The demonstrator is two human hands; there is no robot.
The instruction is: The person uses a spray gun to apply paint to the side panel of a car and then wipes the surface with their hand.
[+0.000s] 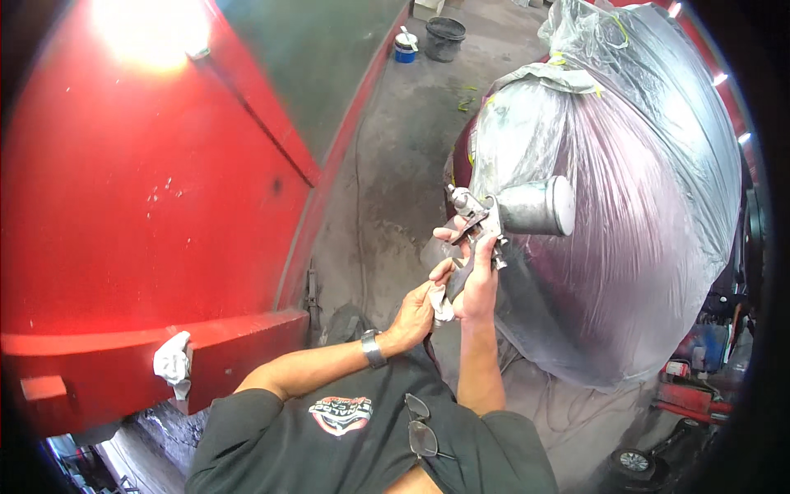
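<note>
A metal spray gun is in my right hand, whose fingers wrap around its dark handle. The gun lies tilted, with its grey cylindrical cup pointing to the right. My left hand, with a watch on its wrist, is closed on a crumpled white rag. That rag is against the lower end of the gun's handle. Part of the handle and some left fingers are hidden.
A plastic-covered car bulges close on the right. A red panelled wall rises on the left, with another white rag on its ledge. A black bucket and a blue tin stand on the floor ahead. A hose runs along the floor.
</note>
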